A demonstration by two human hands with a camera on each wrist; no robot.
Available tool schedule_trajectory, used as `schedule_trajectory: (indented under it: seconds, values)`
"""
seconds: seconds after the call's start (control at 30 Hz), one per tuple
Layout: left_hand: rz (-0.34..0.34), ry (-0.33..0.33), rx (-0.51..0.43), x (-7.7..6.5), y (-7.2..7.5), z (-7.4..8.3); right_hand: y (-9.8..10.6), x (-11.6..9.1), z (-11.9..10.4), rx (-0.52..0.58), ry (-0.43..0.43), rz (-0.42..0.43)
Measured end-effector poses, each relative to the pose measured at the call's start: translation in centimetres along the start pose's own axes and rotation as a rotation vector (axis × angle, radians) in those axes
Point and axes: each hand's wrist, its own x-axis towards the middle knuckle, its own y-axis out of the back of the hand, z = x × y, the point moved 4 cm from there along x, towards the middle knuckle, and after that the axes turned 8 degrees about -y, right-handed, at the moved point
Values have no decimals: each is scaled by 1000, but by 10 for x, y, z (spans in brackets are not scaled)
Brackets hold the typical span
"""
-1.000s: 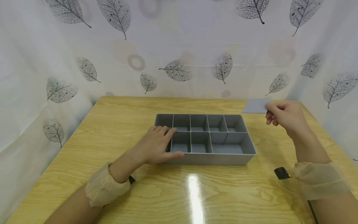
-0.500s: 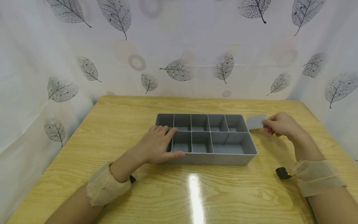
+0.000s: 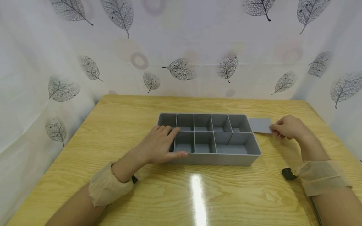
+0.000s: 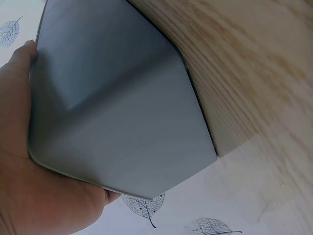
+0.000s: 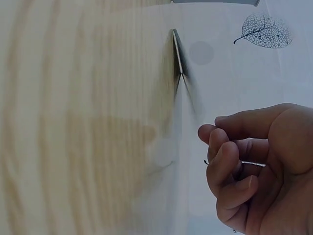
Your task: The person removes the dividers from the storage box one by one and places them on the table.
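My left hand rests over the left end of a grey divided tray, its thumb stretched along the front wall. In the left wrist view, that hand lies along the rim of the tray. On the right side, my right hand pinches the right edge of a thin grey rectangular plate between thumb and fingers. The plate lies low, close beside the tray's right end. Seen from the right wrist, the other fingers of my right hand are curled, and the plate is nearly edge-on and blurred.
Under everything is a wood-grain table, with a bright glare streak near its front. A white curtain printed with leaves surrounds the back and sides. Black camera pieces are strapped at the wrists with beige wrap.
My right hand has lowered the plate from near the table's back edge to beside the tray. The plate tilted midway and now looks flatter. My left hand has stayed put.
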Motion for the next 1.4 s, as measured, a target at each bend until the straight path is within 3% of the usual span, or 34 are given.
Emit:
schedule_trajectory:
  seconds: [0.2,0.37,0.83,1.03,1.17,1.4]
  values:
    - [-4,1,-4,0,0,0,5,-1,-1,-8,8,71]
    - [3,0,-7,1,-1,0,9,-5,-8,21,23,81]
    - [-19,15,-5,2,-3,-2,15,-32,-54,25,122,182]
    - [-23,15,-2,2,-3,-2,12,-41,-78,-1,214,297]
    - [-25,18,3,2,-3,-2,5,-47,-95,-3,287,318]
    - [-27,15,5,2,-2,-1,-15,-52,-116,-69,584,318]
